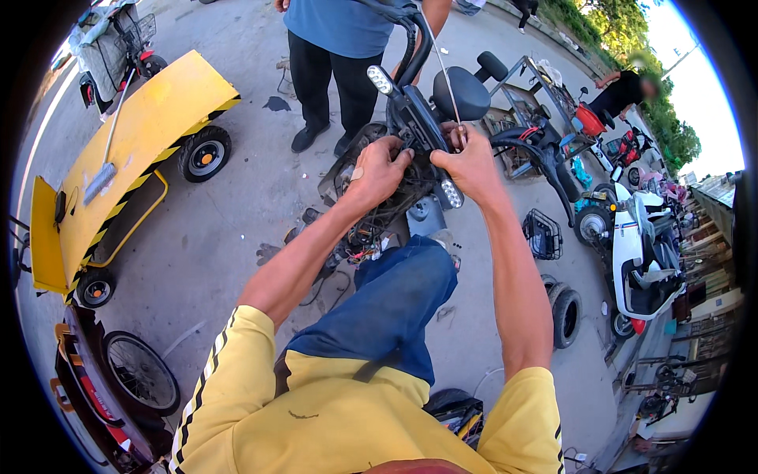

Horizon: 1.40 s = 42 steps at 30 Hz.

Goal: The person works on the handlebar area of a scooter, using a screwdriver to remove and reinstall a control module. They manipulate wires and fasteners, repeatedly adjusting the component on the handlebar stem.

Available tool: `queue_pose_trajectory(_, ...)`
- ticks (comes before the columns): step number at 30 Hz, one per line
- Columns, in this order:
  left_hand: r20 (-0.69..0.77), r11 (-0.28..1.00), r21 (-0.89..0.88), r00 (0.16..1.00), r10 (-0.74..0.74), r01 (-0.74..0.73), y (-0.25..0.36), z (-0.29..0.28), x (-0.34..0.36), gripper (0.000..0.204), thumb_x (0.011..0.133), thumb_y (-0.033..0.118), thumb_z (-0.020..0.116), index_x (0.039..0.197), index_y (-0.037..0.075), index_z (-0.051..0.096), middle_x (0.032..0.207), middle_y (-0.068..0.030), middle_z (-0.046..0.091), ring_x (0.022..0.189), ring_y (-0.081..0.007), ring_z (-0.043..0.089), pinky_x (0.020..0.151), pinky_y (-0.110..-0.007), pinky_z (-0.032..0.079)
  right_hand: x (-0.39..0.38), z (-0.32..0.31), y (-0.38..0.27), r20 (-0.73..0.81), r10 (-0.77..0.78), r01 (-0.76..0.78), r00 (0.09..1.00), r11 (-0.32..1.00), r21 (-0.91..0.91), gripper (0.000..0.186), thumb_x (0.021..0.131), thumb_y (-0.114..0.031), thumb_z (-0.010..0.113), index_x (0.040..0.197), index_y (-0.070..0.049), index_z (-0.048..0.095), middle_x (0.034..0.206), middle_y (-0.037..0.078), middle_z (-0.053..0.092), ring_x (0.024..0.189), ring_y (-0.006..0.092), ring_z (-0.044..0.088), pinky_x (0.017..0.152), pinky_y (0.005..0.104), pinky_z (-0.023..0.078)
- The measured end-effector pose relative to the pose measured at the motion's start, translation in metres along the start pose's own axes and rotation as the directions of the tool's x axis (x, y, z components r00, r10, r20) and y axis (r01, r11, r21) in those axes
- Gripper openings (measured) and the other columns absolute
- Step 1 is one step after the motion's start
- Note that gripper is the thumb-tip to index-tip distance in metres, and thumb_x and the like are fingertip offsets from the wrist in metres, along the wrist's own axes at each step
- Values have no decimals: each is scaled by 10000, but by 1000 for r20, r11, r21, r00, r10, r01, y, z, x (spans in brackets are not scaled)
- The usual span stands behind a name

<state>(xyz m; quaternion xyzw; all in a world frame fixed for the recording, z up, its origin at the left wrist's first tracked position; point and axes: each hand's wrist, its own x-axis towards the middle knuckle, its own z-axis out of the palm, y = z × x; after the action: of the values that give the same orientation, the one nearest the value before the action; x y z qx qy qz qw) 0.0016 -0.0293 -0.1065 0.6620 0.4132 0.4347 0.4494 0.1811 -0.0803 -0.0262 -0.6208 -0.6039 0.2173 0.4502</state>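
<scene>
A two-wheeler's black front panel (422,118) stands before me, with a white LED lamp (380,80) at its upper left and another lamp (451,193) at its lower right. My left hand (379,170) is closed at the panel's left edge, its fingertips partly hidden. My right hand (471,162) has its thumb against the panel's right side. Its fingers pinch the lower end of a thin, light-coloured rod (444,67) that slants up to the left. Below the panel, loose wires (367,233) hang out. Black handlebar tubing (414,47) rises above it.
A person in a blue shirt (339,28) stands just beyond the panel. A yellow cart (142,134) is at the left, a bicycle wheel (142,371) below it. Tyres (565,316), a black basket (542,235) and a white scooter (636,253) stand at the right.
</scene>
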Motion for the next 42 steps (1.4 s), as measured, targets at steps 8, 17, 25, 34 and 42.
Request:
queue_pose_trajectory(8, -114, 964, 196, 973, 203, -178, 9, 6, -7, 314, 940, 223, 708, 1023, -80, 704, 845, -249, 701, 775, -418, 686, 741, -474, 537, 17, -9, -16, 56, 48, -43, 997, 994, -98, 411, 697, -180, 805, 971, 49, 600, 858, 43, 537, 795, 158, 522, 740, 313, 465)
queue_pose_trajectory(17, -129, 915, 329, 948, 290, -235, 20, 7, -6, 298, 940, 206, 701, 1039, -75, 699, 1013, -264, 705, 947, -465, 684, 839, -513, 535, -6, 8, -7, -118, 0, -18, 993, 988, -154, 405, 687, -169, 821, 958, 46, 611, 806, 83, 575, 768, 171, 552, 747, 334, 491)
queue_pose_trajectory(25, -160, 921, 321, 946, 283, -222, 23, 7, -11, 270, 945, 179, 706, 1047, -69, 677, 1032, -262, 689, 981, -472, 663, 861, -512, 522, -14, 23, -14, -252, -56, 17, 966, 988, -157, 406, 696, -150, 834, 972, 48, 612, 792, 64, 549, 739, 178, 552, 719, 329, 488)
queue_pose_trajectory(34, -105, 922, 313, 956, 274, -230, 33, 3, 4, 272, 942, 173, 715, 1057, -66, 658, 1011, -253, 694, 962, -447, 677, 849, -503, 522, 27, -18, -25, 29, 51, -44, 998, 980, -194, 402, 688, -174, 858, 902, 24, 580, 807, 89, 577, 754, 199, 548, 727, 348, 481)
queue_pose_trajectory(42, -85, 957, 188, 967, 241, -222, 29, 1, -2, 281, 942, 170, 719, 1081, -67, 661, 1070, -282, 692, 1007, -467, 670, 880, -518, 520, -10, 20, -19, -297, -65, 25, 953, 990, -138, 445, 689, -152, 828, 1021, 62, 623, 808, 93, 599, 761, 180, 579, 751, 337, 506)
